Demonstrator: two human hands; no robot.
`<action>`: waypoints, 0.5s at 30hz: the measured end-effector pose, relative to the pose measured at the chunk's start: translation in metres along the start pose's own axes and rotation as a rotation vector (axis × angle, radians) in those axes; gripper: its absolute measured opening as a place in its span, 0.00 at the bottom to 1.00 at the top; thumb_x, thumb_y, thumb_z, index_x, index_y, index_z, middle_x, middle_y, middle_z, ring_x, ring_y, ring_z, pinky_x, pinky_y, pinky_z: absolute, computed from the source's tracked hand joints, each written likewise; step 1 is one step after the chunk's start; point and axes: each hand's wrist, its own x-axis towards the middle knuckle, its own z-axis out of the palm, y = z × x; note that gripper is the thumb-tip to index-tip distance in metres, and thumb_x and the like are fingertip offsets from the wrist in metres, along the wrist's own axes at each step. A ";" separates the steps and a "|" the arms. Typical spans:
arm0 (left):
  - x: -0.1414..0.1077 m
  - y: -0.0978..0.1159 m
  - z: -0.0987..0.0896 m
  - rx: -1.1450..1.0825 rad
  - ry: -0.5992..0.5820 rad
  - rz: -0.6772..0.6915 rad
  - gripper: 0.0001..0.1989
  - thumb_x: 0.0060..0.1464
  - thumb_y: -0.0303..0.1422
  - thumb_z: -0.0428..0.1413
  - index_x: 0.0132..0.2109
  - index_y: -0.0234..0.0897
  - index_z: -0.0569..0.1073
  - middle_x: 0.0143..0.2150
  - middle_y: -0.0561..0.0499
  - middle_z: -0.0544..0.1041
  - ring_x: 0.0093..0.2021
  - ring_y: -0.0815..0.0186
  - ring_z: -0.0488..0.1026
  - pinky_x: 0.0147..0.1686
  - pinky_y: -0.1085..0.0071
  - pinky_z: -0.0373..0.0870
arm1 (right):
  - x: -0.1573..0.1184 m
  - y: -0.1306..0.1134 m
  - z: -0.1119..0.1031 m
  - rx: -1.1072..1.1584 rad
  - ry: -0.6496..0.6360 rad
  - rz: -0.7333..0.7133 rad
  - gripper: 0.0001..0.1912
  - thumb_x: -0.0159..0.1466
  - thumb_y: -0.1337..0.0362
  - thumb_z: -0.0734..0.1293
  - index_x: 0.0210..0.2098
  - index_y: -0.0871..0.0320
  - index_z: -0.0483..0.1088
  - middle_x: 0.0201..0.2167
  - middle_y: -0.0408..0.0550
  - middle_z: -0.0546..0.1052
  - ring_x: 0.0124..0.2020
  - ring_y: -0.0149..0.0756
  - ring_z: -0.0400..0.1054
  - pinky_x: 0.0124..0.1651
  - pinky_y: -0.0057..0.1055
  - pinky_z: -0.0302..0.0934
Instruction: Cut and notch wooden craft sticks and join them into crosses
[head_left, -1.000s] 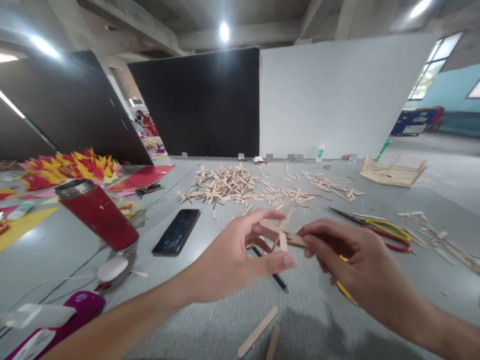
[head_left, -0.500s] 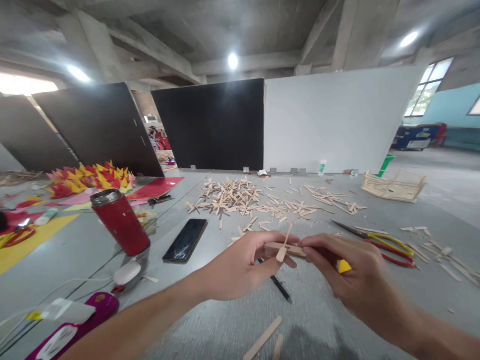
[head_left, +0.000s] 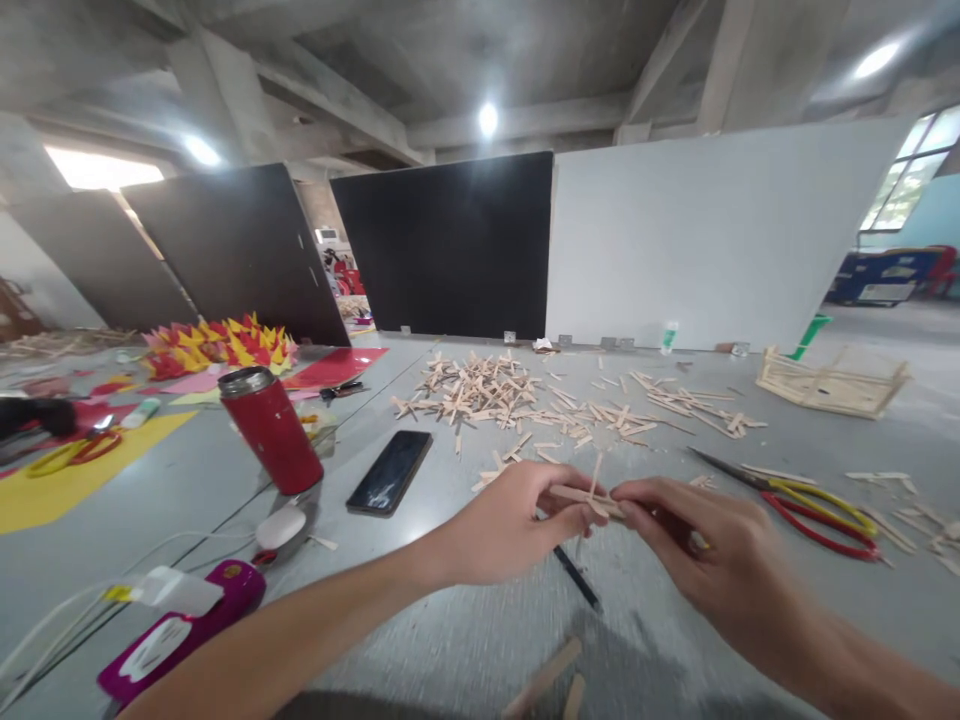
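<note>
In the head view, my left hand [head_left: 510,525] is closed around a small assembly of wooden craft sticks [head_left: 571,493], with its thumb at the front. One thin stick [head_left: 597,472] crosses the assembly and points upward. My right hand [head_left: 712,545] pinches the right end of the same assembly between thumb and fingers. Whether the sticks are glued together I cannot tell. Under my hands a black pen [head_left: 577,578] lies on the grey table [head_left: 435,640]. Two loose craft sticks [head_left: 546,680] lie nearer to me, slightly blurred.
Beyond my hands spreads a pile of craft sticks [head_left: 480,388]. Scissors [head_left: 821,515] with red and yellow handles lie to the right, before a stick-built frame [head_left: 832,385]. At left are a phone [head_left: 390,472], a red flask [head_left: 271,432] and a purple power strip [head_left: 184,630].
The view has swung slightly left, so the table items appear farther right. In my hands, the crossing stick has turned more upright, and my left thumb has moved over its lower end.
</note>
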 end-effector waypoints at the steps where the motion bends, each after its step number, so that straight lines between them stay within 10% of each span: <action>1: 0.000 -0.001 -0.001 0.023 0.007 0.002 0.12 0.71 0.34 0.55 0.54 0.32 0.78 0.49 0.41 0.84 0.50 0.57 0.82 0.50 0.65 0.75 | 0.000 0.000 0.000 -0.020 -0.012 -0.006 0.07 0.76 0.60 0.65 0.45 0.50 0.75 0.32 0.40 0.81 0.27 0.31 0.73 0.33 0.28 0.64; 9: 0.009 -0.016 -0.021 0.467 0.158 0.081 0.09 0.71 0.31 0.53 0.45 0.38 0.78 0.44 0.48 0.84 0.46 0.60 0.82 0.46 0.69 0.73 | 0.005 0.010 0.003 -0.226 -0.056 -0.030 0.14 0.76 0.60 0.60 0.56 0.54 0.72 0.44 0.52 0.82 0.23 0.33 0.74 0.28 0.31 0.68; 15: 0.023 -0.049 -0.058 0.764 0.352 -0.089 0.12 0.70 0.27 0.52 0.54 0.36 0.77 0.46 0.43 0.84 0.50 0.53 0.80 0.58 0.55 0.68 | -0.030 0.035 0.008 -0.162 -0.405 -0.049 0.16 0.72 0.62 0.65 0.57 0.49 0.78 0.51 0.52 0.85 0.48 0.48 0.82 0.48 0.38 0.75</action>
